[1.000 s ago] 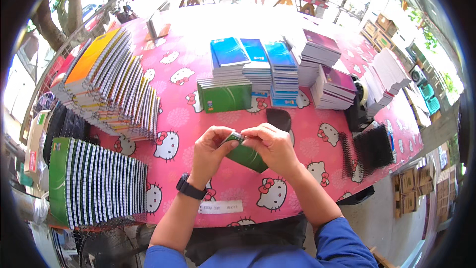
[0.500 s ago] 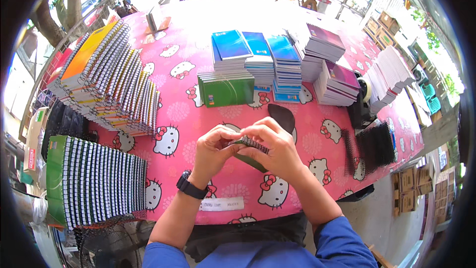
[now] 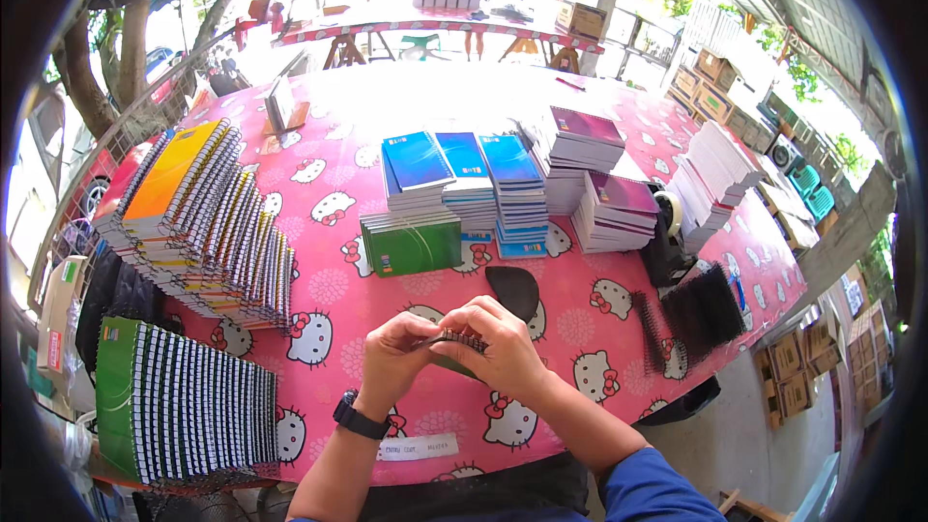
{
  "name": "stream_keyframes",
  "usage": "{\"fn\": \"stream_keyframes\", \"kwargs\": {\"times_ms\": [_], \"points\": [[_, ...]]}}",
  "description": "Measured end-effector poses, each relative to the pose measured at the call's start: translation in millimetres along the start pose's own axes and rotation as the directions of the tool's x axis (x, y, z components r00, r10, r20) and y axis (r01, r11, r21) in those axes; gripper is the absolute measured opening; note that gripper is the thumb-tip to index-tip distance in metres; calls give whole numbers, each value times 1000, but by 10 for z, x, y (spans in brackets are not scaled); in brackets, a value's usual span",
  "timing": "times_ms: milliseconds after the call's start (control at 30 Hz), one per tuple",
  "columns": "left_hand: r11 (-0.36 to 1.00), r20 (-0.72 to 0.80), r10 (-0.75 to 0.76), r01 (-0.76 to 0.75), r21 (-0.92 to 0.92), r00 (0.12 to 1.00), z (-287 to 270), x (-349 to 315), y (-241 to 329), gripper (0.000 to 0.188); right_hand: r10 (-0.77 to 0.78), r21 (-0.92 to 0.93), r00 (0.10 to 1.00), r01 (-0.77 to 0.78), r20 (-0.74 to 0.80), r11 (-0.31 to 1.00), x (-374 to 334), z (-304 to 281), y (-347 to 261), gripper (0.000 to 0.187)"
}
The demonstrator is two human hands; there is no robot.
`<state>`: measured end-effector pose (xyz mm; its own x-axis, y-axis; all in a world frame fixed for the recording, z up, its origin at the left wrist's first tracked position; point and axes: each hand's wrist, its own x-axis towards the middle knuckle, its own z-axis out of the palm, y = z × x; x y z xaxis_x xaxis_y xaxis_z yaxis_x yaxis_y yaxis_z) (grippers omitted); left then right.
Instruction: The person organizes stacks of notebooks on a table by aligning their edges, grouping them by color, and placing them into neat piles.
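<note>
Both my hands are closed on a green-covered notebook [image 3: 458,365], held just above the table in front of me. Its dark wire binding faces up between my fingers. My left hand [image 3: 391,360], with a black watch on the wrist, pinches one end of the binding. My right hand [image 3: 501,346] grips along the other end, its fingers bent over the edge. Most of the notebook is hidden behind my hands. Just beyond my right hand lies a dark, rounded flat piece [image 3: 513,291].
Spiral-bound green notebooks [image 3: 116,396] and orange ones [image 3: 179,169] are stacked at left. Blue [image 3: 418,162], green [image 3: 416,246] and purple [image 3: 619,195] stacks stand beyond my hands. At right are a tape dispenser [image 3: 669,232], white page stacks [image 3: 713,174] and black binding coils [image 3: 704,311].
The view has tilted up, so the table sits lower and a person at the far table shows. My hands keep hold of the notebook, with fingers slightly shifted along its binding.
</note>
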<state>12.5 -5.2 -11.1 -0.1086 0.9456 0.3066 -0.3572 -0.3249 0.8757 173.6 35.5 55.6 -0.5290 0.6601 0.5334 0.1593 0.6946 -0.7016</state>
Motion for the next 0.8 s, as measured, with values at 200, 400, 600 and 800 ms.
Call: {"fn": "stream_keyframes", "kwargs": {"times_ms": [200, 400, 600, 800], "points": [[999, 19, 6, -5, -32, 1000, 54, -12, 53, 19, 35, -58, 998, -32, 49, 998, 3, -28, -42, 25], [999, 1, -13, 13, -52, 1000, 85, 35, 85, 20, -174, -155, 984, 177, 35, 972, 28, -41, 25, 16], [989, 26, 106, -108, 100, 994, -64, 34, -17, 19, -118, -261, 979, 158, 164, 952, 35, 37, -24, 23], [999, -48, -8, 6, -48, 999, -123, 117, 99, 22, 246, -44, 937, -243, 248, 969, 70, -162, -243, 38]]}}
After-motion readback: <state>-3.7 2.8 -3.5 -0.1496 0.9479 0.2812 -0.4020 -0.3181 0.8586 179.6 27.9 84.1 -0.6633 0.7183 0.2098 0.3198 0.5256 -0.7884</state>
